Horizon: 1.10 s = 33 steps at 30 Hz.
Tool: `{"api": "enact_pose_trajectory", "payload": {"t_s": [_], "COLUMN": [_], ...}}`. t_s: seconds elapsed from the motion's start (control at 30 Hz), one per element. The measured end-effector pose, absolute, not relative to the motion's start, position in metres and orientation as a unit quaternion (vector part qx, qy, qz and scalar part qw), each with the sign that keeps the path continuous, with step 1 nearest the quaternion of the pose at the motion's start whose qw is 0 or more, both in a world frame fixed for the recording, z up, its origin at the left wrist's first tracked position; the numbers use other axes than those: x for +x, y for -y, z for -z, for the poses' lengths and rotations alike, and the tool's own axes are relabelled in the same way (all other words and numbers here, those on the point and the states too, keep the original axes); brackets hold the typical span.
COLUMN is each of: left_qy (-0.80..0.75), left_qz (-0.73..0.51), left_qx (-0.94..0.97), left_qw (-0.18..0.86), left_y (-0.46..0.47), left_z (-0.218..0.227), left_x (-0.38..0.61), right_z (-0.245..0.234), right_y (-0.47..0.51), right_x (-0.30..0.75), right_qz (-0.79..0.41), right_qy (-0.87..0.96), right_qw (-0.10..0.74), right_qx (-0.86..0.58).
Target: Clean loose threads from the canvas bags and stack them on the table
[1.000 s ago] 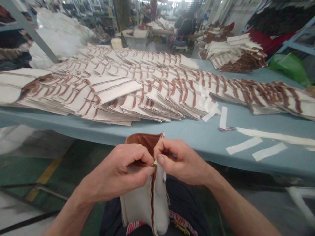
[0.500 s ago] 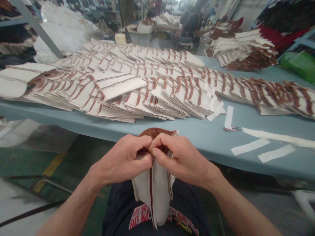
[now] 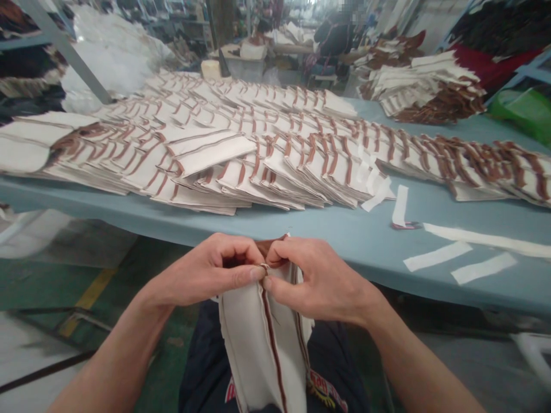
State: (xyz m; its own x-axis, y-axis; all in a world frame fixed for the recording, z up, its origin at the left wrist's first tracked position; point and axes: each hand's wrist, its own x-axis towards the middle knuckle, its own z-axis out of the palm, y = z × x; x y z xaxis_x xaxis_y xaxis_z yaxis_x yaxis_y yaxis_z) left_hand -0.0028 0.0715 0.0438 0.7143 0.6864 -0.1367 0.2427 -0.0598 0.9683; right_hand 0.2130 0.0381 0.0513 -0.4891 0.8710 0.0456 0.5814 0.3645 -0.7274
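A cream fabric piece [image 3: 253, 338] with brown seam strips and a brown inner side hangs over my lap. It looks like a sewn boot upper, though its exact kind is unclear. My left hand [image 3: 215, 269] pinches its top edge beside the middle brown seam, thumb on the near side. Right against it, my right hand [image 3: 305, 275] grips the same edge, thumb and bent forefinger closed on the cloth. The fingertips of both hands nearly meet at the seam. Part of the brown lining shows behind them.
A blue-covered table [image 3: 336, 229] carries overlapping rows of similar cream pieces [image 3: 206, 149]. White strips [image 3: 439, 256] and a small dark tool [image 3: 407, 225] lie at right. Farther back are another stack [image 3: 430, 86], a green bag [image 3: 523, 115], clear plastic [image 3: 112, 51] and a seated person [image 3: 333, 40].
The fabric piece has swung flatter and lower over my lap, covering more of the printed cloth. Its opening has narrowed between my hands. My left thumb has straightened along the edge.
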Motion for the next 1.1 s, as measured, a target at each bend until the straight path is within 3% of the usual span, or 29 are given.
{"api": "enact_pose_trajectory", "payload": {"t_s": [0.37,0.73,0.87,1.0,1.1], "left_qy": [-0.360,-0.320,-0.293,-0.259,-0.237], "left_qz": [-0.164,-0.184,-0.201,-0.227,-0.244], "left_qx": [0.851,0.882,0.914,0.936,0.939], "left_qw": [0.344,0.291,0.195,0.074,0.053], "left_y": [-0.065,-0.056,-0.047,-0.040,-0.039], "left_z": [-0.060,-0.058,-0.054,-0.044,-0.039], "left_x": [0.004,0.005,0.006,0.003,0.001], "right_z": [-0.052,-0.053,-0.053,-0.041,-0.030], "right_y": [-0.044,-0.045,-0.044,-0.043,-0.042], "right_x": [0.211,0.220,0.220,0.218,0.216], "right_qz": [-0.330,-0.376,-0.363,-0.441,-0.547], "right_qy": [0.787,0.775,0.773,0.721,0.653], "right_qw": [0.168,0.164,0.181,0.212,0.243], "right_qx": [-0.494,-0.480,-0.488,-0.491,-0.464]}}
